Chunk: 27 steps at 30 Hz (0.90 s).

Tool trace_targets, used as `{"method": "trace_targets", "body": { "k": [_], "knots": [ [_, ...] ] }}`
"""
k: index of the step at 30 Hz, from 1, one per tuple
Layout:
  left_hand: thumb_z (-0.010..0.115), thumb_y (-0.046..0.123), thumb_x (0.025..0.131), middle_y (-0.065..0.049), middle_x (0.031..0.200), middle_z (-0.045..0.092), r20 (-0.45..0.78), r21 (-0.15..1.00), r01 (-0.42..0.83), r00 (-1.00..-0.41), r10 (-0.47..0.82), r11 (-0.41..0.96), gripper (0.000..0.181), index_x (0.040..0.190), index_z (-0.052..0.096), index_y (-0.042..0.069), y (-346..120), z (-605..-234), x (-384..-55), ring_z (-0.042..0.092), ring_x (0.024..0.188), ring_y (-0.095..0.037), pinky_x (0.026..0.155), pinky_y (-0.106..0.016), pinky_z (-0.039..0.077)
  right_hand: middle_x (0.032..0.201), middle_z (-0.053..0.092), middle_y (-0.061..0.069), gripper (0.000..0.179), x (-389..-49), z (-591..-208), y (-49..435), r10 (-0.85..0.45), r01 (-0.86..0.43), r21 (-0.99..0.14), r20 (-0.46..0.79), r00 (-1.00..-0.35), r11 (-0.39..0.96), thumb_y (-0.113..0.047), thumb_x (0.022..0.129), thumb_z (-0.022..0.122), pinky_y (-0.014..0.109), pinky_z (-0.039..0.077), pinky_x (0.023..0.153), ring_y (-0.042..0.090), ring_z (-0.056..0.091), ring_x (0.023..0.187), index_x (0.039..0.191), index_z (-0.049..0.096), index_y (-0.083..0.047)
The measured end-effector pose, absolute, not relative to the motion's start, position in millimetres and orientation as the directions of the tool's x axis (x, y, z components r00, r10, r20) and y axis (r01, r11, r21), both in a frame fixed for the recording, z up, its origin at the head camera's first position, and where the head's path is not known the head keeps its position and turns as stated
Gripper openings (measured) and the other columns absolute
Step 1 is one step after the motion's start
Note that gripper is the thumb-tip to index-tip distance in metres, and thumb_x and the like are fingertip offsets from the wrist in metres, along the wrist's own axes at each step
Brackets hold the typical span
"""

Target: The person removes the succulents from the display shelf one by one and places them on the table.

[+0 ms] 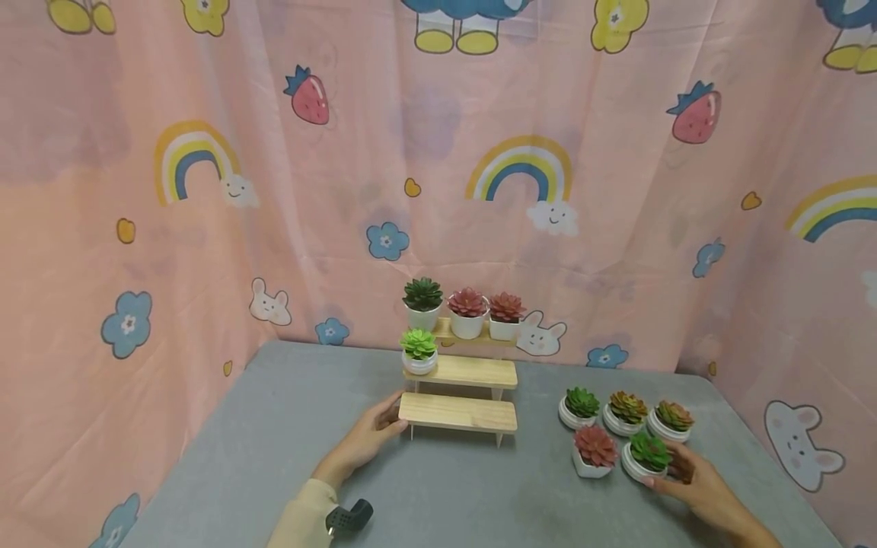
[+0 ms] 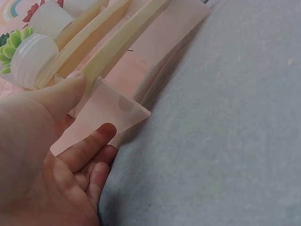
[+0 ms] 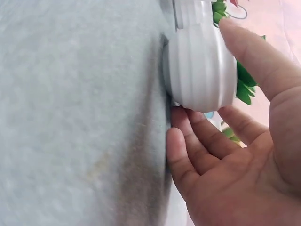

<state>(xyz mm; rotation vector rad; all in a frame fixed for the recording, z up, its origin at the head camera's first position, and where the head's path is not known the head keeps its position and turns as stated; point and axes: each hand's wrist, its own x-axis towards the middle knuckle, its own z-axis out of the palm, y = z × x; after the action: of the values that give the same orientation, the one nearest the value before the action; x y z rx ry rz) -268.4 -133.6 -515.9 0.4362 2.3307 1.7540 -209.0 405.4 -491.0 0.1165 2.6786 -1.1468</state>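
Note:
A stepped wooden display stand (image 1: 459,412) on clear legs is gripped at the left end of its lowest step by my left hand (image 1: 366,440). In the left wrist view, the thumb (image 2: 70,92) lies on the step's end and the fingers curl beside the clear leg panel (image 2: 110,110). At the right, my right hand (image 1: 695,483) holds a green potted succulent (image 1: 649,454) standing on the table. Its round white ribbed pot (image 3: 202,68) sits between thumb and fingers in the right wrist view.
Three succulents, one dark green (image 1: 422,295) and two reddish, stand on the top step; a light green one (image 1: 419,352) is on the middle step's left. Beside my right hand are a red succulent (image 1: 594,449) and three more (image 1: 626,412). A patterned pink curtain (image 1: 438,228) hangs behind the grey table (image 1: 288,403).

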Motion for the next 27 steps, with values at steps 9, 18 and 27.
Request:
{"method": "trace_targets", "body": {
  "k": [9, 18, 27],
  "knots": [
    [0.06, 0.032, 0.103, -0.024, 0.147, 0.054, 0.031, 0.959, 0.13, -0.931, 0.364, 0.252, 0.069, 0.16, 0.029, 0.008, -132, -520, -268, 0.054, 0.134, -0.037, 0.112, -0.059, 0.04, 0.149, 0.03, 0.047, 0.082, -197, -476, 406, -0.027, 0.136, -0.713, -0.212, -0.977, 0.688, -0.034, 0.101, 0.063, 0.054, 0.053, 0.098, 0.054, 0.053, 0.126, 0.153, 0.019, 0.012],
    [0.06, 0.03, 0.103, -0.025, 0.147, 0.053, 0.031, 0.963, 0.122, -0.936, 0.352, 0.242, 0.067, 0.159, 0.03, 0.008, -133, -519, -268, 0.053, 0.135, -0.039, 0.113, -0.06, 0.039, 0.145, 0.041, 0.043, 0.074, -192, -464, 403, -0.008, 0.054, -0.708, -0.084, -0.996, 0.705, -0.035, 0.103, 0.059, 0.038, 0.059, 0.082, 0.051, 0.057, 0.121, 0.152, 0.025, 0.01],
    [0.06, 0.031, 0.103, -0.026, 0.149, 0.051, 0.022, 0.961, 0.114, -0.939, 0.344, 0.251, 0.068, 0.16, 0.03, 0.01, -133, -517, -270, 0.05, 0.138, -0.041, 0.114, -0.061, 0.037, 0.143, 0.047, 0.038, 0.065, -192, -451, 388, 0.085, -0.001, -0.674, 0.094, -0.992, 0.739, -0.035, 0.103, 0.06, 0.01, 0.044, 0.071, -0.029, 0.031, 0.093, 0.145, 0.039, 0.01]
  ]
}}
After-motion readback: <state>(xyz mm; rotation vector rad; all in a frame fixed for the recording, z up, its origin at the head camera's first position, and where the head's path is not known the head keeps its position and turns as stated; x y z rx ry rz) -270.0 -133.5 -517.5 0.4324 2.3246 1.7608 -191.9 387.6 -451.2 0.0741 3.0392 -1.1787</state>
